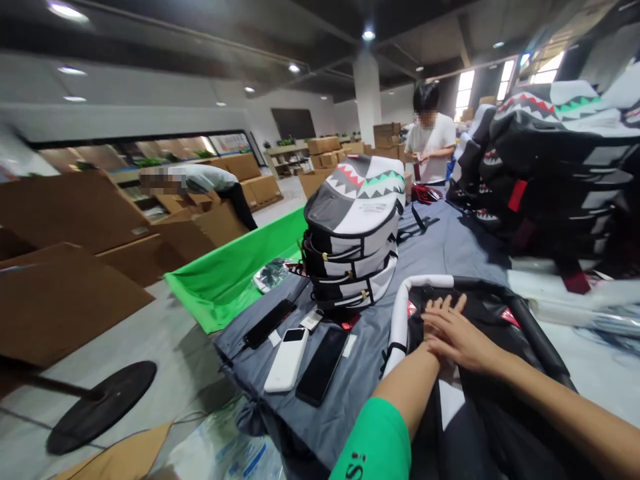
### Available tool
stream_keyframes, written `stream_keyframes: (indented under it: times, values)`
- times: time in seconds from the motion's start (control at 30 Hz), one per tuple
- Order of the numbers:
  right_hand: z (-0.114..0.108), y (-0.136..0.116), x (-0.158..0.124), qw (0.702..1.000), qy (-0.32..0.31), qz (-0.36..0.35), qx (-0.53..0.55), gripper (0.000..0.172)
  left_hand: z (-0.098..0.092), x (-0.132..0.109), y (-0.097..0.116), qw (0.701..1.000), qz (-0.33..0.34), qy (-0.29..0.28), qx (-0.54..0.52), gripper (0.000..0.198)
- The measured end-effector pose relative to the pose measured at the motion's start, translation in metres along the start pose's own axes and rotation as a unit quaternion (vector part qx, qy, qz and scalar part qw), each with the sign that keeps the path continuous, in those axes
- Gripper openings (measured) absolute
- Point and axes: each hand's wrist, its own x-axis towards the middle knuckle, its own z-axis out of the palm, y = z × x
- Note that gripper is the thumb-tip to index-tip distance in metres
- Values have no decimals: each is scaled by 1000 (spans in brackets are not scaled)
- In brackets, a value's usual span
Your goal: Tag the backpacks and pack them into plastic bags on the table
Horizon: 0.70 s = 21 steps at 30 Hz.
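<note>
A black backpack (500,313) with a white and black padded rim lies flat on the grey cloth table (450,247) in front of me. Both my hands rest on its top. My left hand (443,307), on the arm with the green sleeve, has its fingers stretched out and pointing away from me. My right hand (463,340) lies flat across the back of the left hand, fingers extended. Neither hand holds anything. Just beyond stands a stack of grey, white and black backpacks (355,233) with a shark-teeth print.
A white power bank (287,359), a black phone (323,365) and another black device (270,322) lie near the table's left edge. Green cloth (235,273) hangs left. More backpacks (550,167) pile up right. Two people (433,143) (210,180) work among cardboard boxes (65,267).
</note>
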Motion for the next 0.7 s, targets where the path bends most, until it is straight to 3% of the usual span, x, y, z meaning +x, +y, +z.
stream_keyframes:
  times: [0.07, 0.13, 0.2, 0.27, 0.3, 0.37, 0.4, 0.47, 0.53, 0.7]
  values:
    - [-3, -15, -54, 997, 39, -72, 14, 40, -1, -2, 0, 999, 3, 41, -2, 59]
    - [3, -22, -86, 993, 81, -80, 6, 32, -4, -4, -1, 995, 3, 104, 0, 57]
    - [18, -19, -93, 995, 97, -26, -16, 29, -12, -11, 1, 990, 11, 142, -2, 53]
    - [37, -9, -85, 994, 104, 22, -28, 27, -25, -28, 7, 990, 37, 135, -5, 48]
    - [46, -4, -79, 993, 108, 37, -29, 27, -34, -41, 12, 990, 75, 119, -10, 41]
    - [59, 2, -68, 991, 118, 51, -27, 27, -52, -74, 24, 973, 228, 28, -27, 22]
    - [63, 2, -64, 991, 123, 55, -28, 27, -60, -92, 30, 939, 338, -47, -35, 16]
    - [68, 0, -61, 989, 133, 59, -31, 25, -70, -122, 40, 850, 498, -169, -21, 26]
    - [69, -2, -60, 987, 144, 60, -33, 25, -68, -139, 45, 806, 551, -215, 29, 32]
    - [55, -4, -61, 977, 204, 57, -23, 27, -29, -147, 29, 782, 560, -241, 130, 20]
